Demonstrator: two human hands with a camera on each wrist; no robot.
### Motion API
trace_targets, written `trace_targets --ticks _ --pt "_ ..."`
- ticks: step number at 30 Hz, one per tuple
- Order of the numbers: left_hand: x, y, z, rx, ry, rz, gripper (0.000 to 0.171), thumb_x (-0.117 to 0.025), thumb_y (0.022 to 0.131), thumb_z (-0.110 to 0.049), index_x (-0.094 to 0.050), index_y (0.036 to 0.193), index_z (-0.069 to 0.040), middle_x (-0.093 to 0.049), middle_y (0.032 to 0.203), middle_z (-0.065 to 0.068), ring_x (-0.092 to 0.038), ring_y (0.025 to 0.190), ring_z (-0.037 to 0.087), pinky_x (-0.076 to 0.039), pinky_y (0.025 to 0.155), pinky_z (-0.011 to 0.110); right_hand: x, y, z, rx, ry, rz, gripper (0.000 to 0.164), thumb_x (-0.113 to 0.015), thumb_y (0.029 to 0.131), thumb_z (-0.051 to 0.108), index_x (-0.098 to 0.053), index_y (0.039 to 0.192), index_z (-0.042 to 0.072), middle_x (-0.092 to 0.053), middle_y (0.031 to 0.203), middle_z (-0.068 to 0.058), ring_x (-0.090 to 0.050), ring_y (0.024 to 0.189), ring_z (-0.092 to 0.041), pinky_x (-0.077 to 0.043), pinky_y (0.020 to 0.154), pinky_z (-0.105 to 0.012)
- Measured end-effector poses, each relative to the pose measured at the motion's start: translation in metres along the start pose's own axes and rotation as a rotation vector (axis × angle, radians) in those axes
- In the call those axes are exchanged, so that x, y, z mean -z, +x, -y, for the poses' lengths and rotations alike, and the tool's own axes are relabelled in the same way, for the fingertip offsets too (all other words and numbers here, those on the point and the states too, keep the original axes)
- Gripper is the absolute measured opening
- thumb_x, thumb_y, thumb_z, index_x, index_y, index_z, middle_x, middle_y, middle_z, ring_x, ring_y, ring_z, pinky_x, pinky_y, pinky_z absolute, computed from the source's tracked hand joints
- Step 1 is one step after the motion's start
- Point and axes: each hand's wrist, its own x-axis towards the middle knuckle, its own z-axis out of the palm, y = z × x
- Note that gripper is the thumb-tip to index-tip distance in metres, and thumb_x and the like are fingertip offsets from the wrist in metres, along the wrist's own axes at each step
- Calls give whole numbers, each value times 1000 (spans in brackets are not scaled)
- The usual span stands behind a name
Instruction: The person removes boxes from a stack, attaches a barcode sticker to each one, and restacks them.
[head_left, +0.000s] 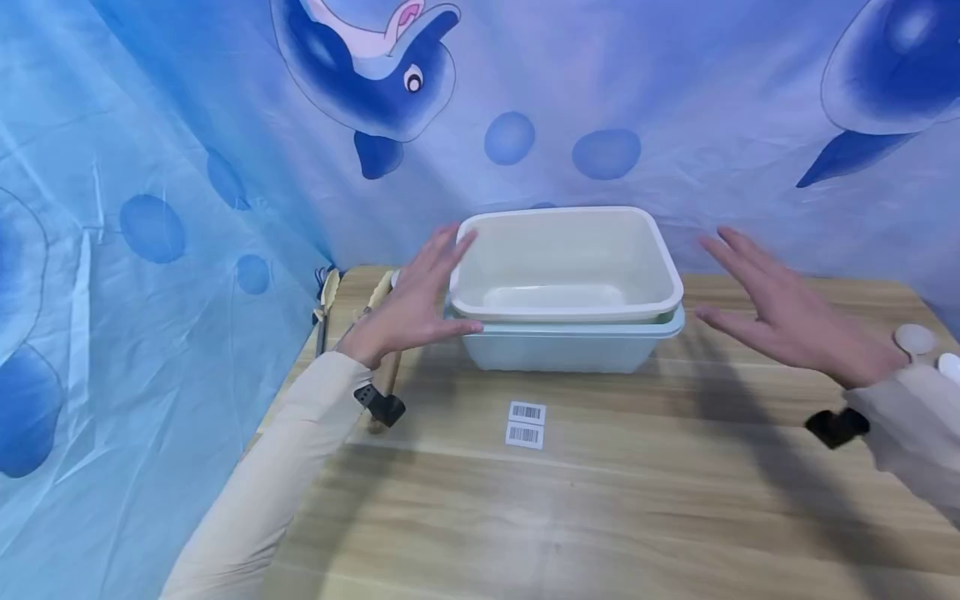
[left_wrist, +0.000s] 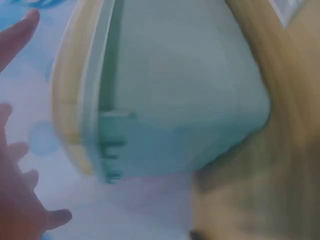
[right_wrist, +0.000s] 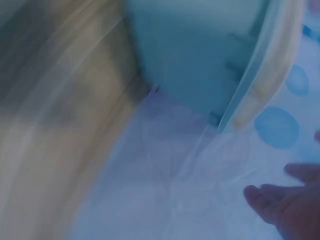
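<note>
A white plastic bin [head_left: 566, 258] sits nested inside a pale green-blue bin [head_left: 558, 350] toward the back of the wooden table. My left hand [head_left: 416, 304] is spread at the left end of the bins, its fingertips and thumb overlapping the rims in the head view; whether they touch is unclear there. In the left wrist view, the fingers stand apart from the green bin's end wall [left_wrist: 165, 145]. My right hand [head_left: 787, 312] hovers off the right end with its fingers extended and a visible gap to the rim. Neither hand holds anything.
Two barcode labels [head_left: 526, 425] lie on the table [head_left: 600, 500] before the bins. At the left edge are several utensils, including tongs [head_left: 327, 292], partly hidden by the left arm. White spoon-like pieces [head_left: 915, 338] lie at the right. A blue printed curtain [head_left: 675, 100] hangs behind.
</note>
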Motion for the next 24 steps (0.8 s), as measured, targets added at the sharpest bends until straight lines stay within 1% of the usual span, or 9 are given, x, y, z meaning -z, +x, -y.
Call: trace_targets --ticks 3,6,7,9,11,14,18,21,24 --pt "-12 -5 13 92 -260 -70 119 -80 66 -61 2 152 -45 6 163 -9 4 151 21 -13 116 63 -15 12 2 -107 127 -75 77 -62 94 31 -15 155 30 -11 163 -8 -21 144 -45 -25 104 -72" --pt "-24 -8 25 151 -506 -109 125 -79 58 -70 2 151 -45 6 164 -7 -1 151 22 -18 116 60 -32 25 4 -188 256 -141 72 -62 94 32 -23 154 27 -24 160 -11 -40 134 -46 -41 99 -62" --pt "-28 -8 28 164 -584 -118 129 -78 56 -72 2 152 -43 5 164 -6 -1 151 24 -20 116 60 -37 29 4 -215 302 -159 70 -62 94 33 -25 153 26 -30 157 -12 -46 130 -45 -46 96 -57" --pt "-36 -8 32 198 -730 -124 136 -79 51 -73 3 153 -39 5 164 -5 -1 151 25 -22 116 57 -44 37 5 -272 372 -190 68 -62 93 37 -31 152 24 -40 152 -13 -53 126 -40 -53 93 -41" --pt "-44 -7 35 222 -817 -123 141 -81 50 -71 6 154 -32 4 164 -2 -2 151 24 -18 118 56 -48 43 5 -314 404 -225 65 -63 92 40 -38 149 23 -49 145 -15 -60 119 -35 -55 86 -23" --pt "-53 -4 33 250 -883 -116 139 -86 56 -58 6 155 -25 1 164 -1 -3 151 21 -13 121 49 -50 49 2 -339 398 -279 56 -64 90 40 -50 141 19 -60 131 -15 -66 106 -16 -48 75 -5" --pt "-53 -2 21 257 -892 -109 119 -85 72 -29 -1 156 -19 -5 164 1 -7 151 20 -12 122 47 -50 51 -4 -325 391 -305 44 -67 89 34 -62 128 14 -67 113 -10 -60 86 5 -46 71 -5" --pt "-47 -3 10 255 -872 -105 110 -81 77 -19 -5 156 -17 -8 164 3 -8 151 22 -12 122 48 -49 52 -7 -319 389 -273 42 -69 88 34 -66 124 13 -65 101 -3 -56 80 1 -45 67 -9" --pt "-43 -5 5 243 -856 -96 109 -81 77 -24 -7 156 -17 -8 164 2 -7 151 21 -13 122 49 -46 54 -10 -334 383 -233 41 -70 87 35 -67 121 13 -62 95 2 -53 79 -10 -44 64 -14"
